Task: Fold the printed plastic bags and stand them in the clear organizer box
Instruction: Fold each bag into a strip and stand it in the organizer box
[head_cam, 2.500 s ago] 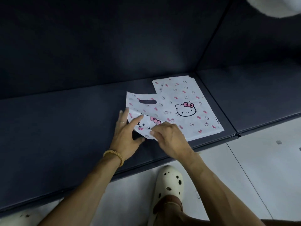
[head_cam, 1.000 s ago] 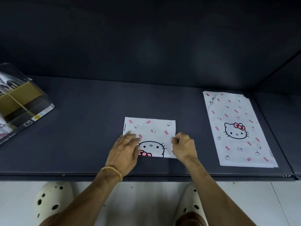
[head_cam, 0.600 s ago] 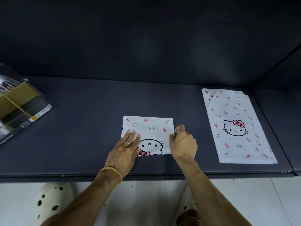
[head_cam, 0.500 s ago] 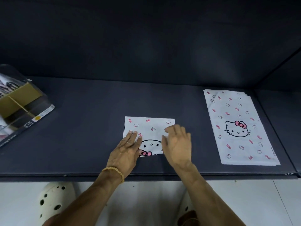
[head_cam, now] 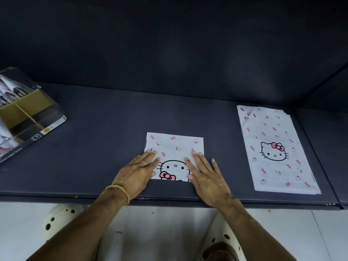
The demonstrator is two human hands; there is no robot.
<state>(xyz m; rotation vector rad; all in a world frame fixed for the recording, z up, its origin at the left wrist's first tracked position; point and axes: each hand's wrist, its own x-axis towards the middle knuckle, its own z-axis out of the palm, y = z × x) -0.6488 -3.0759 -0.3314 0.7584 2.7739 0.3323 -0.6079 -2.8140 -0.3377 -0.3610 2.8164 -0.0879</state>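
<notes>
A folded white bag printed with pink bows and a cat face lies flat in the middle of the dark surface. My left hand presses flat on its left side, fingers straight. My right hand lies flat on its right side, fingers spread. A stack of unfolded printed bags lies to the right. The clear organizer box stands at the far left, with cardboard dividers and some folded bags inside.
The dark surface ends in a front edge just below my wrists. A dark back wall rises behind it. White clogs on a pale floor show below the edge.
Since 2.5 s ago the bag has been folded in half away from the stack. In the last half second my right hand has opened and flattened onto the bag's right side.
</notes>
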